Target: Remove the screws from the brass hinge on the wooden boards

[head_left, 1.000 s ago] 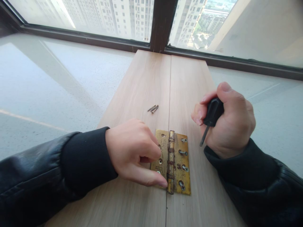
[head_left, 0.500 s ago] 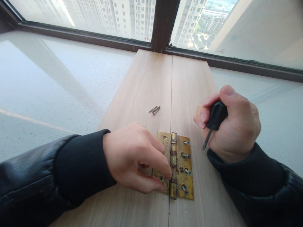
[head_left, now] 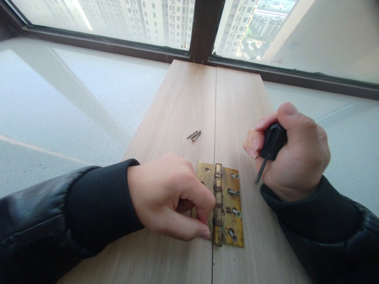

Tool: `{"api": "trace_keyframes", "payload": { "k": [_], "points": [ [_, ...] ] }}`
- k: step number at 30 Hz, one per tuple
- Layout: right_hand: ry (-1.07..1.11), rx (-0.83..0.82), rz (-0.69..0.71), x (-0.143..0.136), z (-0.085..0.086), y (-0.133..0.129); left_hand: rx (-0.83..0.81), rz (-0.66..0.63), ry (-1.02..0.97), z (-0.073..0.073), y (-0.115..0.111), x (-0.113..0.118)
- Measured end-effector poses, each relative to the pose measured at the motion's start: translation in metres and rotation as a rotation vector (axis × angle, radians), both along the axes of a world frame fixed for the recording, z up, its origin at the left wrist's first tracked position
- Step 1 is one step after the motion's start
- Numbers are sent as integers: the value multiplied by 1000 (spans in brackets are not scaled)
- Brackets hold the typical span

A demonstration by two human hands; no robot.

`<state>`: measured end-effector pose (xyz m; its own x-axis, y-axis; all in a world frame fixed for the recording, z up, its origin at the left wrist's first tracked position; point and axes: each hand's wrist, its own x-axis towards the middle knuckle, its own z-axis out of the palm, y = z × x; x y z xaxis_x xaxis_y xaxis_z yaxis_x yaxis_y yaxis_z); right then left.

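Observation:
A worn brass hinge [head_left: 217, 185] lies opened flat across the seam between two pale wooden boards. Over its left leaf bends my left hand [head_left: 174, 201], thumb and forefinger drawn together low on that leaf. Whatever sits between those fingertips is hidden. Along the right leaf, several screws [head_left: 233, 192] sit tilted in the holes. My right hand [head_left: 296, 152] wraps round the black handle of a screwdriver [head_left: 274, 140], held to the right of the hinge with its shaft pointing down and apart from the hinge.
Beyond the hinge, a few loose screws [head_left: 194, 135] rest on the left wooden board [head_left: 177, 98]. Both boards lie on a speckled white sill [head_left: 89, 102] and reach back to a dark window frame [head_left: 204, 31]. Tall buildings show outside the glass.
The thumb and forefinger of my left hand have closed together, covering the screw head that showed between them on the left leaf. My right hand keeps hold of the screwdriver, nearly still.

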<state>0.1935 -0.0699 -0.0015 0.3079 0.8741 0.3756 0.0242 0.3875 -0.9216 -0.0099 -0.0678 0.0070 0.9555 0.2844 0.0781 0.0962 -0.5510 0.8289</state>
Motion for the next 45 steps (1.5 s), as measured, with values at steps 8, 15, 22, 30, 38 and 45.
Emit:
{"api": "trace_keyframes", "payload": {
  "k": [8, 15, 22, 30, 38, 45],
  "points": [
    [-4, -7, 18, 0, 1, 0, -46, -28, 24, -2, 3, -2],
    [-3, -4, 12, -1, 1, -1, -154, -14, -30, -4, 6, -6],
    [-7, 8, 23, 0, 0, -1, -201, -24, -109, -3, 8, -2],
    [-26, 5, 26, 2, 0, 0, -239, -143, -123, 0, 10, 2],
    [-45, 3, 27, 1, 0, 0, -174, -167, -116, 1, 6, 4],
    [-45, -2, 22, 1, 0, 0, -76, -112, -158, 1, 4, 7]
  ]
}}
